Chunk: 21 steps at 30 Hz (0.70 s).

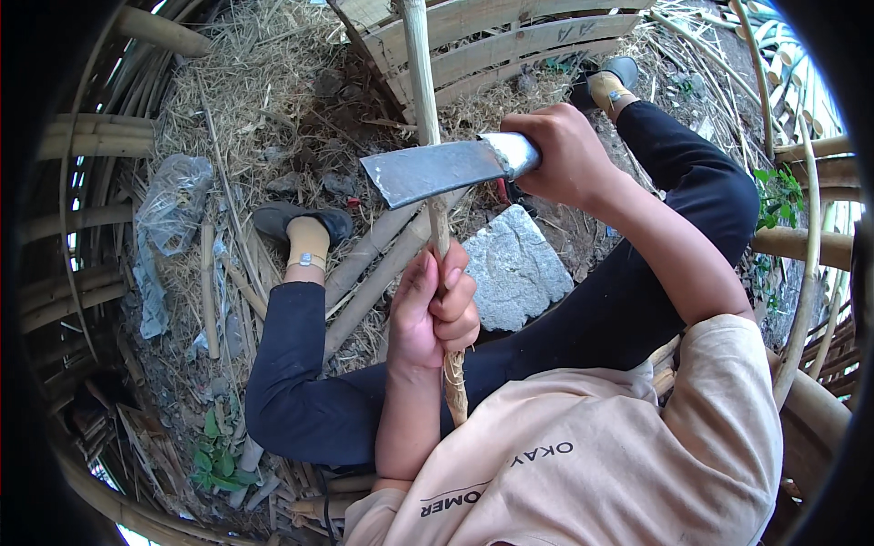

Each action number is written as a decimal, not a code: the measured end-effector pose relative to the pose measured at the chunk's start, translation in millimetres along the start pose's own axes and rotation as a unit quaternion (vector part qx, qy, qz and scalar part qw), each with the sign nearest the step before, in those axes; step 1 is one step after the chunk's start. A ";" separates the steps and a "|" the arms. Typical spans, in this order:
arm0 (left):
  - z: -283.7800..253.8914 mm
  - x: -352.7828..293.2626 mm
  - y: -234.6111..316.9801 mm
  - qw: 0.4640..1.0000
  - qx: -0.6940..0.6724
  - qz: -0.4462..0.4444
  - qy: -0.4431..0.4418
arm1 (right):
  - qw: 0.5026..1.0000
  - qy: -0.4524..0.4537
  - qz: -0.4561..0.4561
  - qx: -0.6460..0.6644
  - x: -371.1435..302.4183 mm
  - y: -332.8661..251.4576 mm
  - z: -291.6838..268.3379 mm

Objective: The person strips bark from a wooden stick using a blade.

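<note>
My left hand [432, 305] is wrapped round a long wooden stick [420, 77], which runs from the top of the head view down to my shirt. Below the fist, the stick's lower end looks frayed and pale. My right hand [566, 155] grips a cleaver-like tool with a wide metal blade [437, 173] and a whitish collar where the blade meets the hand. The blade lies across the front of the stick, above my left fist. Its handle is hidden inside my right fist. I cannot tell whether the edge touches the wood.
A rough grey stone block [519, 268] sits between my legs. Bamboo poles [378, 259] lie beside it. A slatted wooden crate [510, 45] stands ahead. To the left is a clear plastic bag [176, 205] on straw-covered ground. Bamboo stacks border both sides.
</note>
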State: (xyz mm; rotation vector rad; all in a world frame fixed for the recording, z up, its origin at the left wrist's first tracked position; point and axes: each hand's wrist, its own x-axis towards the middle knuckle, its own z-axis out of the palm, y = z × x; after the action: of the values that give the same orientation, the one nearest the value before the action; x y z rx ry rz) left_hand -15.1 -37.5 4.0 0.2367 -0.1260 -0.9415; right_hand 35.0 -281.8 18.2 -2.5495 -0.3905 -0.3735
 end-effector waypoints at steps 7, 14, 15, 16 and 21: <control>-2.1 1.7 1.7 0.995 -0.085 0.002 -0.049 | 1.000 0.012 -0.017 -0.019 -0.3 -2.7 1.4; -4.4 5.3 -2.7 0.986 -0.150 0.007 -0.073 | 0.999 -0.001 -0.019 -0.035 1.0 -4.2 -1.1; -3.9 5.4 -2.7 0.985 -0.157 0.006 -0.073 | 0.999 -0.010 -0.017 -0.038 1.2 -5.2 -2.1; -3.0 5.7 -2.8 0.984 -0.164 0.006 -0.074 | 0.999 -0.018 -0.014 -0.041 1.2 -5.9 -3.1; -2.7 4.8 -5.4 0.992 -0.119 0.000 -0.041 | 1.000 -0.020 0.003 -0.014 0.2 -5.7 -0.1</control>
State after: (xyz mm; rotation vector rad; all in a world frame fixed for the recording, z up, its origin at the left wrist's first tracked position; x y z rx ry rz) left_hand -16.0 -44.0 0.0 -0.0220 -0.0891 -0.9582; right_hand 33.3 -277.2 20.9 -2.5888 -0.3948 -0.3280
